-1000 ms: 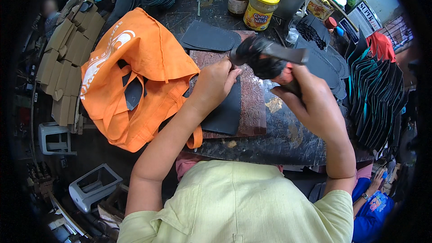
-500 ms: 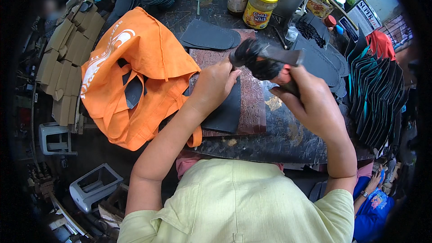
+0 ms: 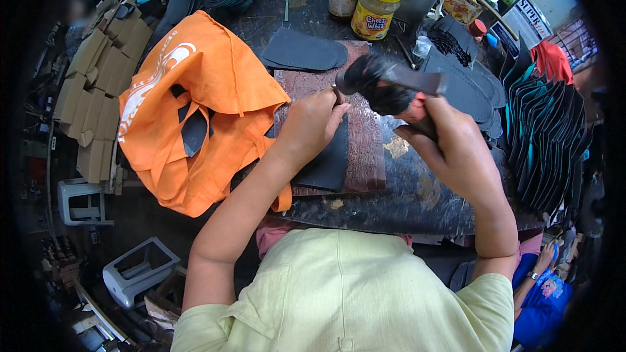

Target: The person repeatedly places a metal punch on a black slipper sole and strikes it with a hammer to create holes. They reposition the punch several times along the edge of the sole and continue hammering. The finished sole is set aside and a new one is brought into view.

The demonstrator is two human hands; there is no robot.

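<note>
There it was, the black sheet (image 3: 328,160), flat on the left part of the reddish board (image 3: 370,150), partly behind your left forearm. Your left hand (image 3: 312,124) was pinching a small dark rod (image 3: 339,95) by the fingertips; whether its lower end met the sheet, you couldn't tell past those fingers. And your right hand (image 3: 450,137), curled firmly round its grip, had the hammer (image 3: 370,81) right over the rod's top, touching or just apart, impossible to tell! Good form, I judged, meant rod square to the sheet, fingers below its top, hammer face level. Now the edges: the board's near side sat close to the near edge of the table (image 3: 424,212), a thin margin. On the left, the orange bag (image 3: 218,85) crowded your forearm; far off, dark cutouts (image 3: 303,50) overlapped the board's corner. Rightward, worn tabletop gave your swing its best room.
</note>
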